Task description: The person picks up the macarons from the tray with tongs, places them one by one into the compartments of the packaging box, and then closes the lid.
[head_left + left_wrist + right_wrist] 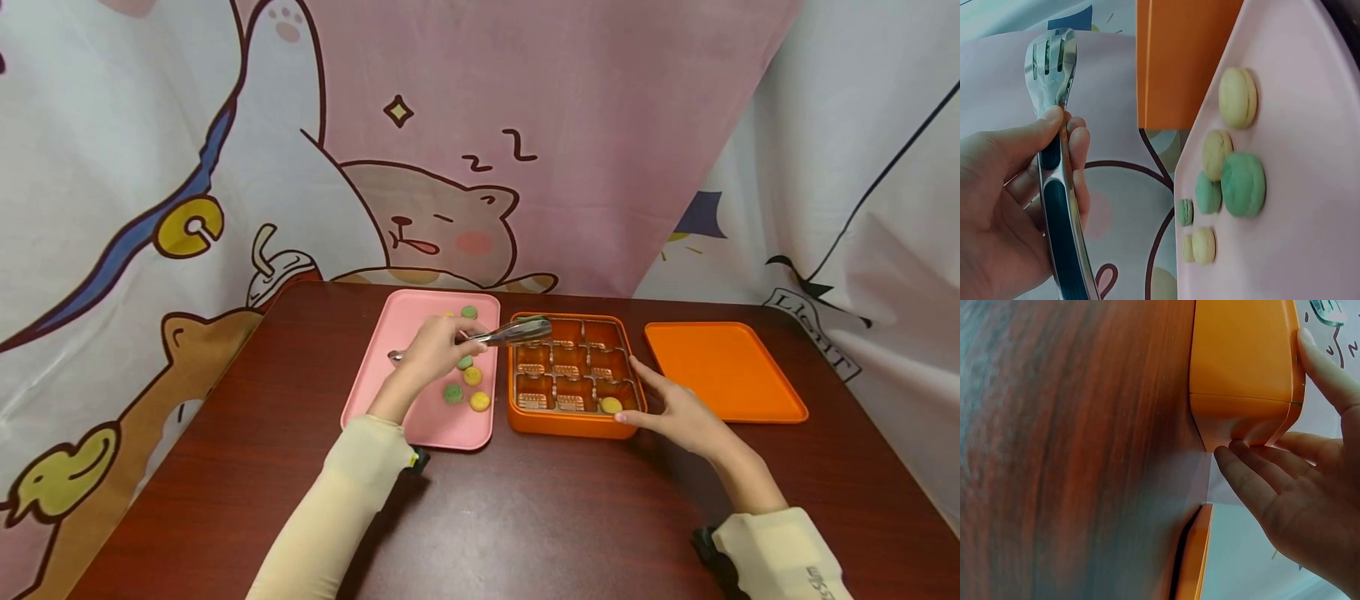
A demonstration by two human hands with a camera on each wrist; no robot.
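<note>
on the brown surface (pixel 525 517), the pink tray (pixel 431 429) lies under the left hand (pixel 435 348). the orange box (pixel 558 425) stands at the right hand (pixel 678 414), which grasps its corner between thumb and fingers. the orange lid (pixel 735 367) lies beyond the right hand. the left hand grips metal tongs (pixel 521 332). green and yellow macarons (pixel 453 393) are near the left hand, on the tray; one yellow macaron (pixel 611 405) sits in the compartment nearest the right thumb.

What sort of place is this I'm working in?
Probably a small tabletop workspace set up indoors: a dark wood-look table backed by cartoon-print curtains, with a pink tray of macarons and a divided orange box laid out on it.
</note>
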